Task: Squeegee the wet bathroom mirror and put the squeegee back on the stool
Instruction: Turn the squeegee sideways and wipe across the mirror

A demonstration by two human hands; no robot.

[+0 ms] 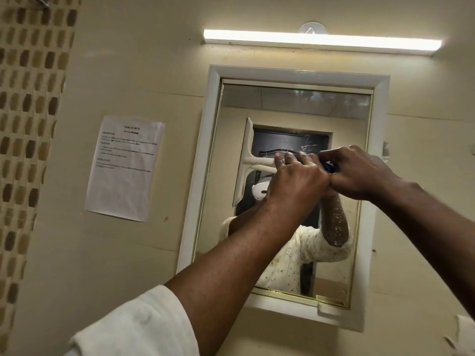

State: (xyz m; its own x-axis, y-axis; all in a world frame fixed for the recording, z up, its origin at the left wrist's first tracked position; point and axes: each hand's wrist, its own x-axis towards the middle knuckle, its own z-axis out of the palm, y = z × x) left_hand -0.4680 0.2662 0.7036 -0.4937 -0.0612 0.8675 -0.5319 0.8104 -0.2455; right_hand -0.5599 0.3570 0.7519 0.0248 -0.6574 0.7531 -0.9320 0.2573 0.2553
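A white-framed mirror [295, 111] hangs on the beige wall, its glass streaked and spotted with water on the right side. A white squeegee [244, 160] lies against the glass with its blade upright near the mirror's left side and its handle pointing right. My left hand [295, 176] grips the white handle close to the blade. My right hand [359, 173] grips the blue rear end of the handle, touching my left hand. The stool is out of view.
A lit tube lamp [321, 42] runs above the mirror. A printed paper sheet [123, 168] is stuck on the wall to the left. Brown mosaic tiles [28, 124] cover the far left wall. A white ledge [308, 314] forms the frame's bottom.
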